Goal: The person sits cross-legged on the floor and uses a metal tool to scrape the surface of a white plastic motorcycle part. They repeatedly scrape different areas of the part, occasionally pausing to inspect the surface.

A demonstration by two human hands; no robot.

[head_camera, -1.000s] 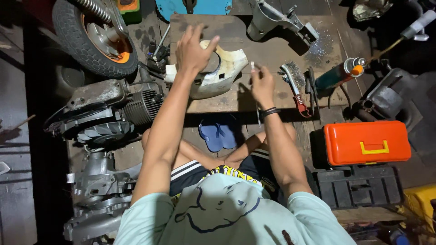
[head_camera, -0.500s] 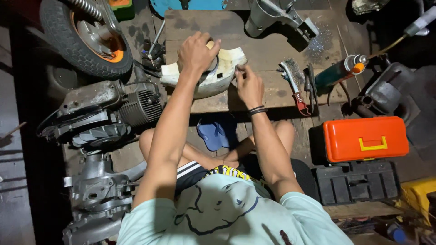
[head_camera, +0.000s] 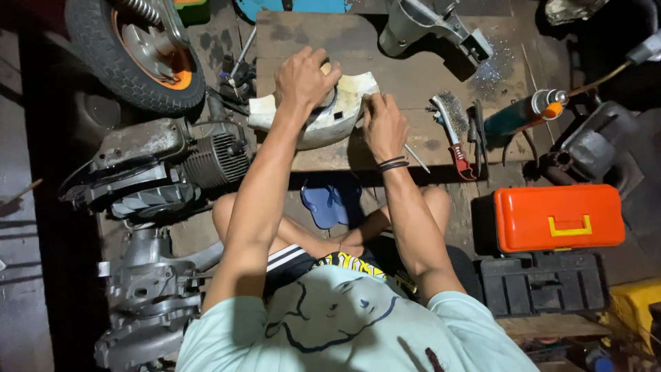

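Note:
A cream-white curved scooter body panel point(head_camera: 344, 93) lies on a low wooden board point(head_camera: 413, 55) in front of me. My left hand point(head_camera: 305, 77) rests on top of the panel, fingers curled over its middle and pressing it down. My right hand point(head_camera: 383, 125) is at the panel's right edge, closed around a thin metal tool point(head_camera: 417, 158) whose shaft sticks out behind the wrist. A black band circles that wrist. I sit cross-legged on the floor.
A wire brush with a red handle point(head_camera: 454, 131) and a dark spray can with an orange cap point(head_camera: 527, 110) lie right of the panel. An orange toolbox point(head_camera: 558, 217) sits over a black case point(head_camera: 544, 282). A tyre point(head_camera: 138, 52) and engine point(head_camera: 158, 165) stand left. Blue sandals point(head_camera: 327, 203) lie near my knees.
My left hand came down from open above the panel and now presses on it. My right hand moved left from the bare board to the panel's right edge.

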